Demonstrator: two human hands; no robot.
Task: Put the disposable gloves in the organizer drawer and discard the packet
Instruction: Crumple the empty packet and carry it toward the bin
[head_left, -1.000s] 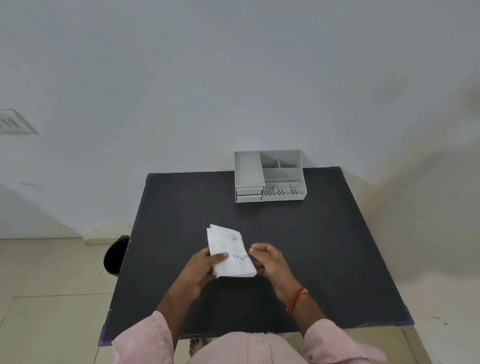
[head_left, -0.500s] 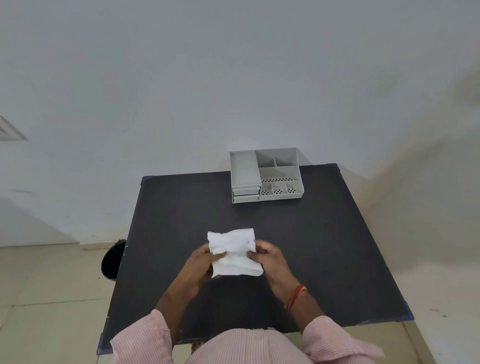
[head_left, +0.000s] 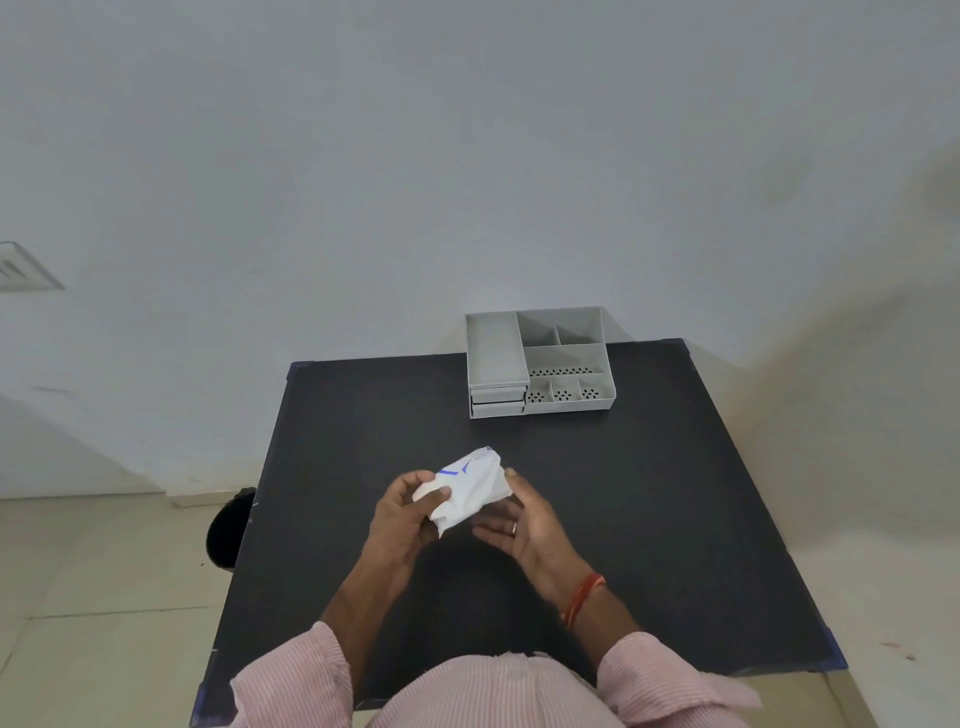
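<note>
The person's left hand pinches the crumpled white gloves packet just below frame centre, above the black table; the right hand is spread wide, cupped beside it. Judged risk: a hard tear could spill gloves onto the table or floor, well apart from the grey organizer, whose drawers look closed.

White packet between both hands above black table.
</note>
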